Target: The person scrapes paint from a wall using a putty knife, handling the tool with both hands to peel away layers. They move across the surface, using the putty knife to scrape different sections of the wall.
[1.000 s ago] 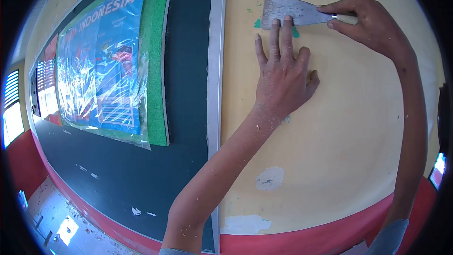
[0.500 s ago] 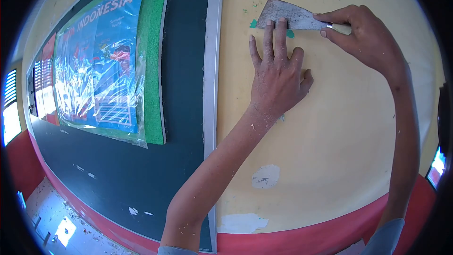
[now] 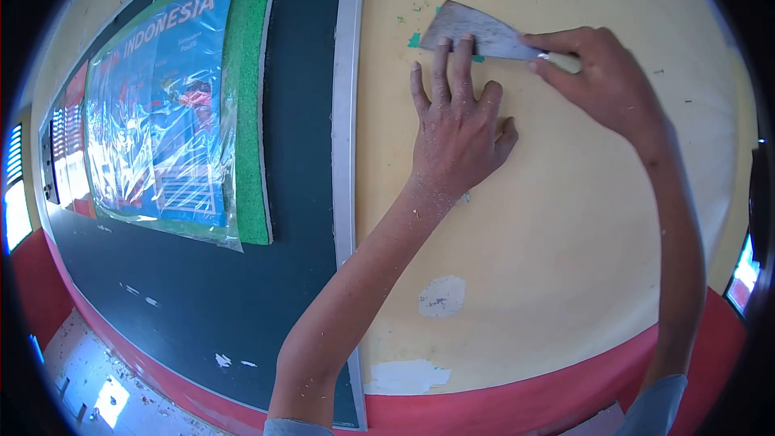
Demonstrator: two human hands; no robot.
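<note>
A wide metal paint scraper lies against the cream wall near the top, its broad edge toward the left. My right hand is closed around its handle, thumb and index finger at the base of the blade. My left hand has its fingers spread, with two fingertips pressing on the lower part of the blade. Small green paint patches show beside and below the blade. Pale dust speckles the left hand and forearm.
Left of the wall's grey metal strip is a dark green board bearing a plastic-covered blue poster on green backing. Bare white patches mark the wall lower down. A red band runs below. Debris dots the floor.
The whole view has shifted slightly, so the wall and board appear further left. The scraper has tilted a little, its handle end lower, with both hands still on it.
</note>
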